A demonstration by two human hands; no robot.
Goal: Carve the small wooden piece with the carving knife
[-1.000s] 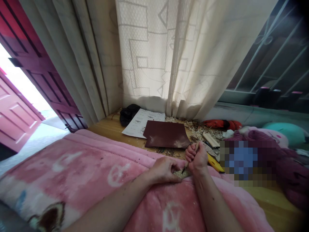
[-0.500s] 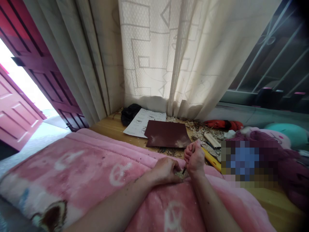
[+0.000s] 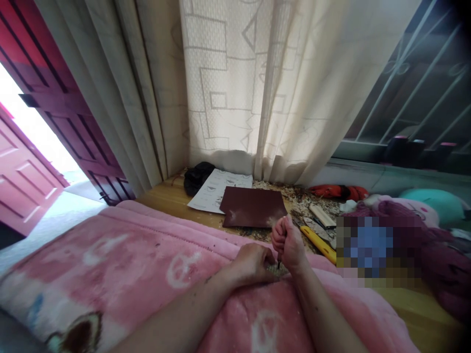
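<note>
My right hand (image 3: 289, 242) is closed in a fist around a slim hand tool (image 3: 279, 262). Its thin dark shaft points down, and the fist covers most of its handle. The tip meets a small pale, rough-textured piece (image 3: 274, 270) lying on the pink blanket (image 3: 147, 255). Fingers curled, my left hand (image 3: 253, 262) grips that piece from the left side and hides part of it. What the piece is I cannot make out.
Beyond the blanket, a brown sheet (image 3: 253, 207) overlaps a printed paper (image 3: 209, 191) on the wooden surface. A black bundle (image 3: 198, 177), scattered shavings (image 3: 300, 198), a yellow-handled tool (image 3: 320, 244), a light block (image 3: 322, 215) and a red item (image 3: 336, 191) lie around.
My right hand has shifted slightly left, and the tool now stands more upright against the pale piece. The left hand keeps its grip. The view has moved a little.
</note>
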